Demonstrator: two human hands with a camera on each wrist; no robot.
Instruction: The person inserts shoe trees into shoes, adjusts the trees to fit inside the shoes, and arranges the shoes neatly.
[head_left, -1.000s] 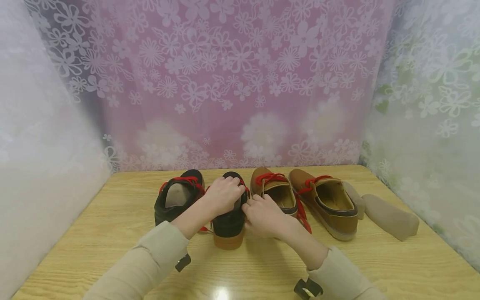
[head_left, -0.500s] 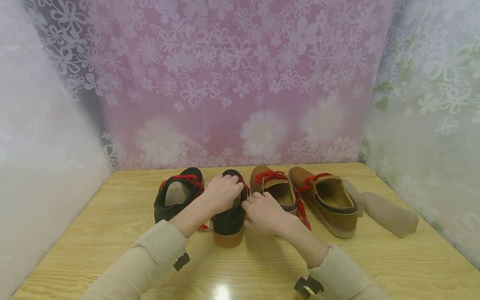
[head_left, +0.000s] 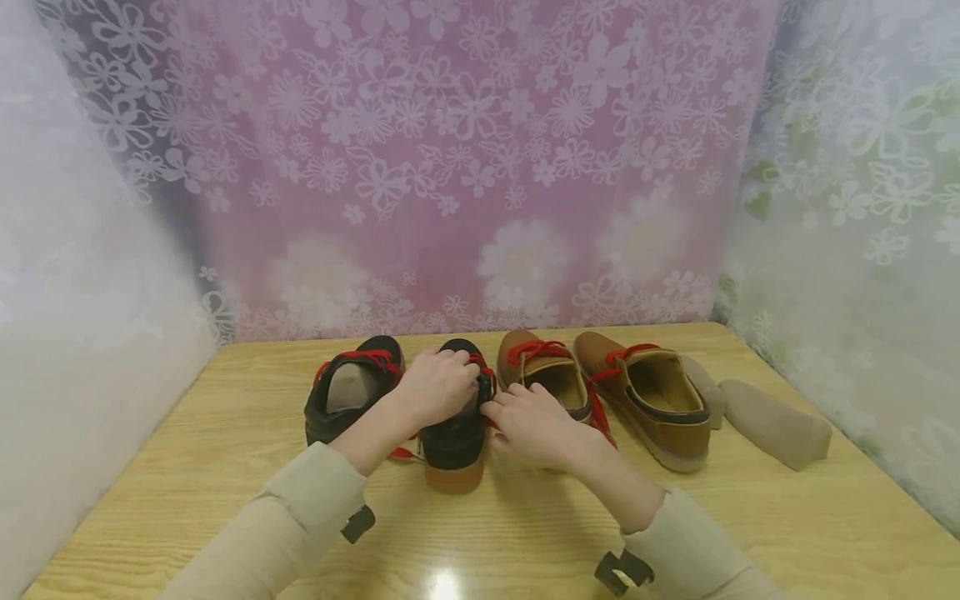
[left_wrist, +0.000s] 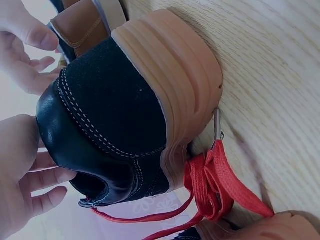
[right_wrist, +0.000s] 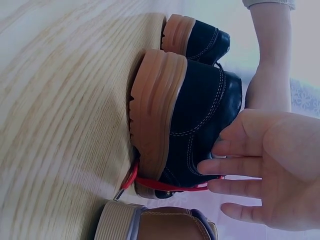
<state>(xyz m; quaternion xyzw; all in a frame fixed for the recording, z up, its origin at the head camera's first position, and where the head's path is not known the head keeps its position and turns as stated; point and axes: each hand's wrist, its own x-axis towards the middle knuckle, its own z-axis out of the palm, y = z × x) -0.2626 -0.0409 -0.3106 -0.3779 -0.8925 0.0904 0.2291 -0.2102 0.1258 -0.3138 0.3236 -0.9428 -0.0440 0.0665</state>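
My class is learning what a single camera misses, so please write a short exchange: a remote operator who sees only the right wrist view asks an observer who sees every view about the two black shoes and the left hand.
Operator: I see the near black shoe and the farther black shoe from the heel end. Is anything inside the farther one?
Observer: Yes. The head view shows a beige insert in its opening.
Operator: A left forearm comes in at the top of my view, but I can't make out its hand. Where is that?
Observer: The left hand is at the opening of the near black shoe, as the left wrist view shows.
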